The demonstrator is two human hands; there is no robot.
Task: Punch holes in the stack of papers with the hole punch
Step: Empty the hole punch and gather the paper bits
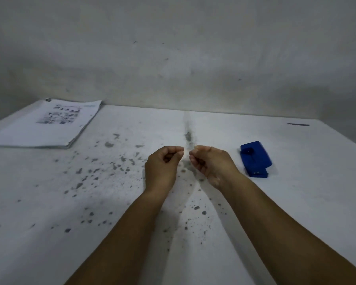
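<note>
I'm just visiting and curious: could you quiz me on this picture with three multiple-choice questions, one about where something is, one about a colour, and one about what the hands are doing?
1. Where does the stack of papers lie on the table?
A. far left corner
B. right beside the hole punch
C. under the hands

2. What colour is the hole punch?
A. red
B. blue
C. black

3. What state are the left hand and right hand in?
A. pressing down on the punch
B. lifting the papers
C. loosely curled, empty, fingertips close together

Answers:
1 A, the stack sits by the wall at the far left.
2 B, its body is plainly blue.
3 C, both hands are at the middle of the table, touching neither object.
</note>
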